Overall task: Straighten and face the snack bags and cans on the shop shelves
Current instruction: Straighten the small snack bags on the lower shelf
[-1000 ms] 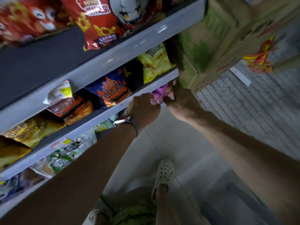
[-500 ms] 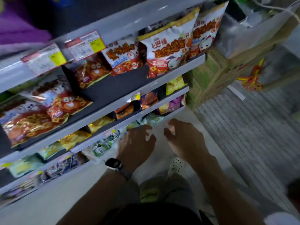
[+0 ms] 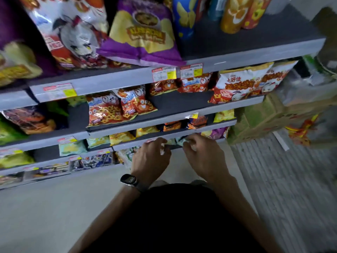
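Note:
My left hand (image 3: 151, 157), with a watch on its wrist, and my right hand (image 3: 202, 154) hover side by side before the low shelves, fingers loosely curled, nothing seen in them. Pale green bags (image 3: 177, 141) show between them on a low shelf. Red ring-snack bags (image 3: 104, 110) lean on the middle shelf, and a large white and orange bag (image 3: 242, 84) stands to their right. On the top shelf are a purple chip bag (image 3: 144, 37), slumped forward over the edge, a white and red bag (image 3: 73, 33), and tall cans (image 3: 235, 13).
Grey shelf edges (image 3: 113, 86) carry price labels. Yellow bags (image 3: 121, 137) and orange and blue bags (image 3: 197, 122) fill the lower shelf. Cardboard boxes (image 3: 264, 117) are stacked at the shelf's right end. A ribbed mat (image 3: 282, 179) covers the floor on the right.
Both hands let go of the purple bag on the low shelf and drew back. The view rose, so the upper shelves with the big bags and cans now show.

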`<state>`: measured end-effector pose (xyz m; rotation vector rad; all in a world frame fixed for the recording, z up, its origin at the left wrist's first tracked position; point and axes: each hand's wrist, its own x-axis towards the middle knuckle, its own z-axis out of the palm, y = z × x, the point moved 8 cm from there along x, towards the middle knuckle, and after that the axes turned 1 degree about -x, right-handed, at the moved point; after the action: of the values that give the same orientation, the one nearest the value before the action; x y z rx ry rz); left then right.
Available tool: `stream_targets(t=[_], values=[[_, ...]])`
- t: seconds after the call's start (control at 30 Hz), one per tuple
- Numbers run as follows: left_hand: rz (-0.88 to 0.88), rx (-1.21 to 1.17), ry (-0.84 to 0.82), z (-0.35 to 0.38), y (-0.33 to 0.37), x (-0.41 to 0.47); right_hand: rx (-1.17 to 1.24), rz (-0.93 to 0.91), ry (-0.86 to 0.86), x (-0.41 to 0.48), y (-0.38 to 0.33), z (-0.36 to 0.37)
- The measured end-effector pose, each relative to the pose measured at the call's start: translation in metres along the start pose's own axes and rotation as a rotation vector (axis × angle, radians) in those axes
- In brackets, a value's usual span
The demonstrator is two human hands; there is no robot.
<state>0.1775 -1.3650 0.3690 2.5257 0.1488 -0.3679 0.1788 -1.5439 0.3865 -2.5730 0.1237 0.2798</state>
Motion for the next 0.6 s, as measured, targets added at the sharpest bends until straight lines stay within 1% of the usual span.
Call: stream_targets(t=[0.13, 0.23, 0.33, 0.4, 0.5, 0.6], values=[[-0.093, -0.004, 0.089, -0.024, -0.041, 0.004, -0.105, -0.111, -0.049, 0.015, -0.054, 0.019], [-0.121, -0.022, 0.148, -0.048, -0.072, 0.009, -0.137, -0.154, -0.067, 0.018, -0.094, 0.045], [-0.139, -0.06, 0.167, -0.065, -0.112, 0.012, -0.135, -0.163, -0.071, 0.016, -0.126, 0.079], [-0.137, -0.031, 0.168, -0.073, -0.143, 0.015, -0.129, -0.162, -0.07, 0.014, -0.142, 0.1], [-0.148, -0.01, 0.157, -0.083, -0.186, 0.018, -0.154, -0.111, -0.119, 0.013, -0.152, 0.131], [-0.153, 0.024, 0.112, -0.087, -0.218, 0.027, -0.179, -0.066, -0.154, 0.023, -0.155, 0.15]])
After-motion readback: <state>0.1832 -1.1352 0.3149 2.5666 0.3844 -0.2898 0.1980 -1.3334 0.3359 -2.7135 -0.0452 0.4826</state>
